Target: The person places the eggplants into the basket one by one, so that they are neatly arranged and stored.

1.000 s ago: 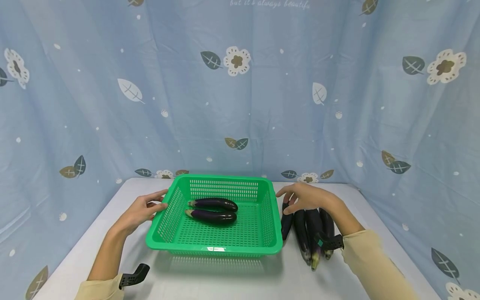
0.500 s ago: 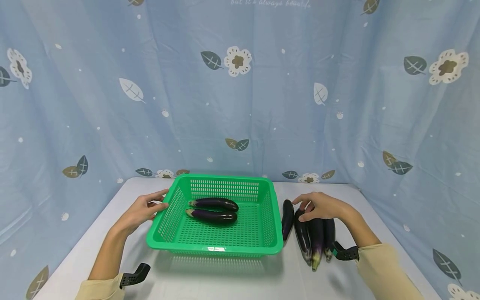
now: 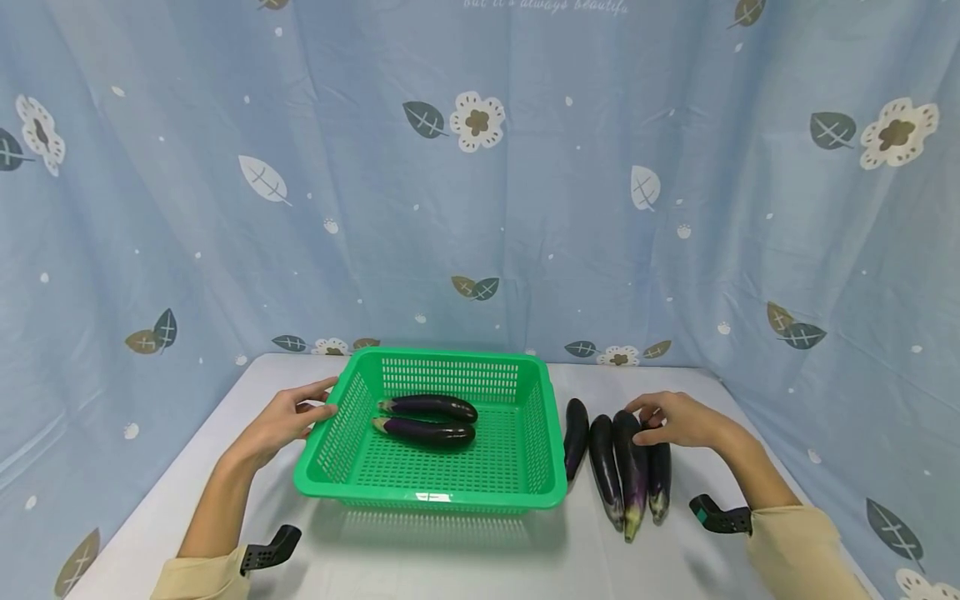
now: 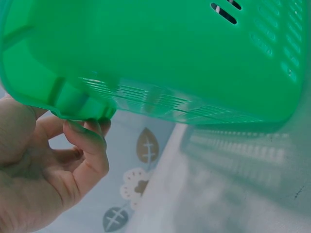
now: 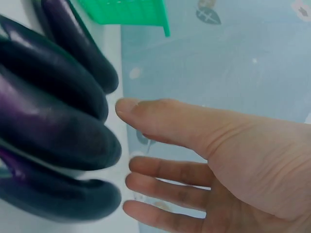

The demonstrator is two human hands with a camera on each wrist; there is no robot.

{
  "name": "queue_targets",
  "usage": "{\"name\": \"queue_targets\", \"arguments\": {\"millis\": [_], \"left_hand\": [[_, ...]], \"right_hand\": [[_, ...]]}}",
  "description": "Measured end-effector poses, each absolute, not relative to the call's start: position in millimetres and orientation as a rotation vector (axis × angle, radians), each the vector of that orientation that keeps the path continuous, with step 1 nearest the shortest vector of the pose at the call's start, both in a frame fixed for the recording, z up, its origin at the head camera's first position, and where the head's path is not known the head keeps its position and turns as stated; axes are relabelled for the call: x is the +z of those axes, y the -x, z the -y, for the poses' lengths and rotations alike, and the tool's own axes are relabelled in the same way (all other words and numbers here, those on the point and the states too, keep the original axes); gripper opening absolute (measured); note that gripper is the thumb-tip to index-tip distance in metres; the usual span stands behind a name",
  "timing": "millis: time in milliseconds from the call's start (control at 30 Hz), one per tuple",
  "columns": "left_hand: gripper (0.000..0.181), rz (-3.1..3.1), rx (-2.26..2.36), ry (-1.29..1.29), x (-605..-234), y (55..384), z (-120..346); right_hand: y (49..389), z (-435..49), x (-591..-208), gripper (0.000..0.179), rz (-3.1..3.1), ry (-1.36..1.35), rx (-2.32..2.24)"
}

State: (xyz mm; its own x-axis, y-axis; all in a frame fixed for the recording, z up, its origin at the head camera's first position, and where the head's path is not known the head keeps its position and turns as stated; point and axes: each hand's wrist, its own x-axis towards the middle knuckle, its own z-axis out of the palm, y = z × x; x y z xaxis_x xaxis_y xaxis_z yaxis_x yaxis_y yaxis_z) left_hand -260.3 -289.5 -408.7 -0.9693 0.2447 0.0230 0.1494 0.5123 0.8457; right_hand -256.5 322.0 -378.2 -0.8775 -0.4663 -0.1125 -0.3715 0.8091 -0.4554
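Note:
A green plastic basket (image 3: 360,496) stands on the table with two dark purple eggplants (image 3: 423,433) lying side by side in it. At its left rim, my left hand (image 3: 279,423) grips the edge with thumb and fingers; the left wrist view shows the fingertips on the green rim (image 4: 82,115). Right of the basket, several eggplants (image 3: 604,467) lie in a row, stems mostly toward me. My right hand (image 3: 682,421) hovers over the far ends of the two rightmost ones. In the right wrist view its thumb and fingers (image 5: 167,167) are spread, holding nothing, close to the rounded eggplant ends (image 5: 99,150).
A white table (image 3: 442,562) bears the basket and the eggplants. Behind and at both sides hangs a light blue curtain (image 3: 555,217) with leaf and flower prints. The leftmost loose eggplant (image 3: 575,437) lies right beside the basket's right wall.
My right hand has moved rightward from beside the basket's rim, across the loose eggplants, to the right end of the row. The left hand and the basket have stayed put.

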Motion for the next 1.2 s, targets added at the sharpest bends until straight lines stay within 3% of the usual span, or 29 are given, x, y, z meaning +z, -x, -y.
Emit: {"name": "queue_targets", "arguments": {"millis": [800,1200], "left_hand": [[0.068,-2.652,1.459,-0.335,-408.5,260.0,289.2],[0.068,-2.644,1.462,-0.33,-406.1,258.5,287.1]], "right_hand": [[253.4,-350.4,-411.8,0.061,-2.928,0.227,-0.519],[248.8,-345.1,-422.7,0.081,-2.82,-0.01,-0.732]]}}
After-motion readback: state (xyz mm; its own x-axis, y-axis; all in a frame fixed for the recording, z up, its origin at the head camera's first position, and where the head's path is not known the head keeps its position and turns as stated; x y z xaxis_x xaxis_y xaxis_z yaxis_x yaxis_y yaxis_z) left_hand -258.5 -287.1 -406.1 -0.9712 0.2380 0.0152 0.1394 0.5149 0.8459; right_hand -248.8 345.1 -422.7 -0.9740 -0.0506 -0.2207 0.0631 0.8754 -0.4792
